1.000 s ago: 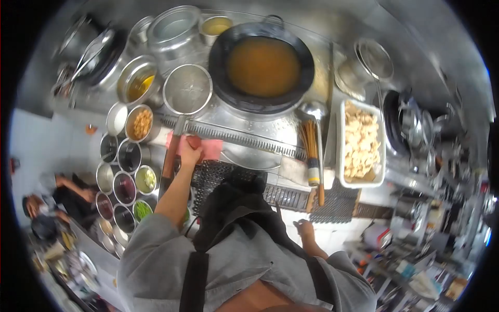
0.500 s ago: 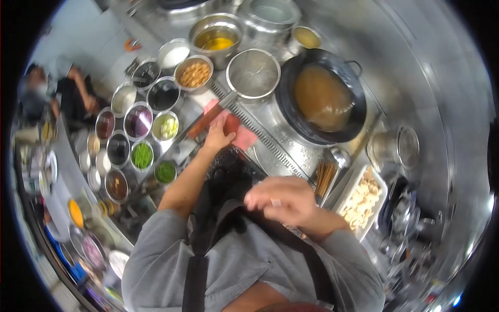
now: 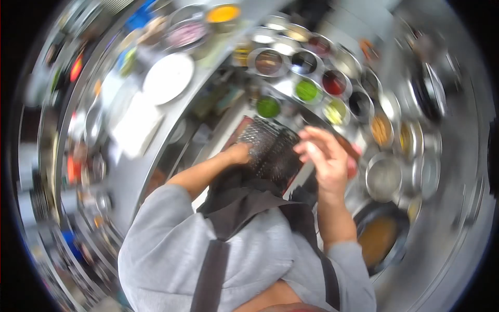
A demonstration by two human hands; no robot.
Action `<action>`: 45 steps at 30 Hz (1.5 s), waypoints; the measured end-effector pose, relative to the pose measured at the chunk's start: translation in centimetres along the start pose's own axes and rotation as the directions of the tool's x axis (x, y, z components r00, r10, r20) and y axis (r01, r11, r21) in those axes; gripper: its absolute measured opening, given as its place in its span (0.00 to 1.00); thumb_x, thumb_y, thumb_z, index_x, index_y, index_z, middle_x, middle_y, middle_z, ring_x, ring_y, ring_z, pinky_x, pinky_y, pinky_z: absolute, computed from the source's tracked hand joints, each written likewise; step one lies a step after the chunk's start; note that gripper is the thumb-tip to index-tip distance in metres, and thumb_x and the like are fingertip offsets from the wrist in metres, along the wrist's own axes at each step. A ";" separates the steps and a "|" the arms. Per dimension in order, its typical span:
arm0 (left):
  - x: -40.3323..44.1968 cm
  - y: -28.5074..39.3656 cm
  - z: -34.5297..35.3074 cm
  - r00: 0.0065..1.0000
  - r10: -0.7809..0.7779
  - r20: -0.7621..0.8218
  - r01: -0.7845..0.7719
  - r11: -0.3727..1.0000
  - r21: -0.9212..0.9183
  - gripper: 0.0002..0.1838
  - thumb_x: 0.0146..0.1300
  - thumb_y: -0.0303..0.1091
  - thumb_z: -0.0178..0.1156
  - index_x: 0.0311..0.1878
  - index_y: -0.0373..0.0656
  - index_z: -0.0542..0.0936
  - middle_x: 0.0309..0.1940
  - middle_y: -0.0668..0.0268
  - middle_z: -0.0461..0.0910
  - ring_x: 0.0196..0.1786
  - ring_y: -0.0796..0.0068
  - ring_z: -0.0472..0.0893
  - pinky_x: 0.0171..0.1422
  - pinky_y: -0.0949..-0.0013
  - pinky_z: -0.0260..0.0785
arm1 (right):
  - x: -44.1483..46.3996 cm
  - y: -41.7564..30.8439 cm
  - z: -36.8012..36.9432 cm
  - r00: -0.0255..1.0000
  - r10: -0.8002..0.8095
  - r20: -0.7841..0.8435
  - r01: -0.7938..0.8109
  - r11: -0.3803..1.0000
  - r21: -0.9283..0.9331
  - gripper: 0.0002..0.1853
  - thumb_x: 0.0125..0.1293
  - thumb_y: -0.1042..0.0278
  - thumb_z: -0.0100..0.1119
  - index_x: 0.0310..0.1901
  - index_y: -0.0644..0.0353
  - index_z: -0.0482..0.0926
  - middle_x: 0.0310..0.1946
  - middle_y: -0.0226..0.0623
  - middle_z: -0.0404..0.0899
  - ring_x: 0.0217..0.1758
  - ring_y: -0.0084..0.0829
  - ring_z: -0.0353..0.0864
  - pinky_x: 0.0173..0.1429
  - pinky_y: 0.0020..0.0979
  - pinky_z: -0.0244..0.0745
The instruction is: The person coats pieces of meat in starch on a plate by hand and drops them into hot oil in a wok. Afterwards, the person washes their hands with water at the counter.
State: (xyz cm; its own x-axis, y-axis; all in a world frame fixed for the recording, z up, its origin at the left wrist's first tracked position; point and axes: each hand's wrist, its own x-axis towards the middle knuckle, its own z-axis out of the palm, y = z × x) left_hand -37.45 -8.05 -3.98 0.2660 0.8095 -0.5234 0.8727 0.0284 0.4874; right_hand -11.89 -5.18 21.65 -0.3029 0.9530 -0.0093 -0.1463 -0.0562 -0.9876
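Fingers of the right hand [image 3: 325,161] stand parted and loosely curled, with nothing visibly held; closure of the left hand [image 3: 240,153], before the perforated floor mat [image 3: 270,148], cannot be determined. Near the right hand lies the strainer [image 3: 383,177], its wooden handle [image 3: 347,147] pointing toward the cups. Judged risk: a careless sweep could knock that handle, swinging the strainer into the wok [image 3: 375,242] and splashing its brown liquid.

Left forearm [image 3: 208,174] bare, extended forward and inward, left hand [image 3: 240,154] at near full reach, finger detail blurred, right forearm [image 3: 334,218] bare, extended forward, right hand [image 3: 326,158] raised, fingers [image 3: 323,136] loosely bent and parted, hands well apart
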 end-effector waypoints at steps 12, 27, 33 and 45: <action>-11.6 -20.1 1.1 0.895 -0.412 -0.172 0.038 0.455 -0.890 0.20 0.56 0.32 0.62 0.53 0.40 0.77 0.34 0.64 0.83 0.36 0.73 0.81 0.41 0.71 0.74 | 3.4 18.1 8.5 0.844 0.534 0.049 -0.427 0.726 -0.539 0.16 0.68 0.66 0.54 0.53 0.67 0.76 0.37 0.39 0.82 0.29 0.26 0.82 0.26 0.23 0.73; -2.8 -26.6 -15.9 0.590 -0.768 -0.250 -0.747 -0.401 -0.531 0.28 0.58 0.17 0.50 0.64 0.34 0.60 0.59 0.50 0.67 0.56 0.48 0.75 0.57 0.49 0.76 | 5.9 20.7 20.4 0.930 0.352 0.106 -0.151 0.631 -0.761 0.13 0.65 0.68 0.59 0.48 0.63 0.80 0.36 0.45 0.84 0.32 0.29 0.84 0.39 0.30 0.76; -1.5 -27.5 -14.3 0.581 -0.779 -0.236 -0.754 -0.406 -0.515 0.31 0.52 0.14 0.48 0.64 0.32 0.62 0.58 0.49 0.69 0.56 0.45 0.75 0.57 0.45 0.76 | 1.6 19.4 19.2 0.834 0.539 -0.113 -0.431 0.511 -0.743 0.13 0.64 0.67 0.59 0.49 0.63 0.80 0.35 0.46 0.84 0.36 0.36 0.85 0.41 0.32 0.77; -8.6 -16.0 -9.6 0.865 -0.461 -0.200 -0.365 -0.301 -0.881 0.34 0.45 0.12 0.53 0.62 0.32 0.67 0.56 0.54 0.74 0.56 0.56 0.77 0.56 0.57 0.75 | 1.5 18.5 12.3 0.874 0.359 -0.328 -0.485 0.685 -0.544 0.20 0.65 0.54 0.60 0.49 0.62 0.80 0.31 0.39 0.83 0.29 0.26 0.81 0.38 0.28 0.76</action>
State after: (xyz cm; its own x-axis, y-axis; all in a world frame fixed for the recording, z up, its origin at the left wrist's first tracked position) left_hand -57.63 -9.82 -0.58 -0.2539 0.8043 -0.5373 -0.7208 0.2131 0.6596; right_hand -26.63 -8.44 5.29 -0.0079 0.9104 -0.4137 0.5588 -0.3391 -0.7568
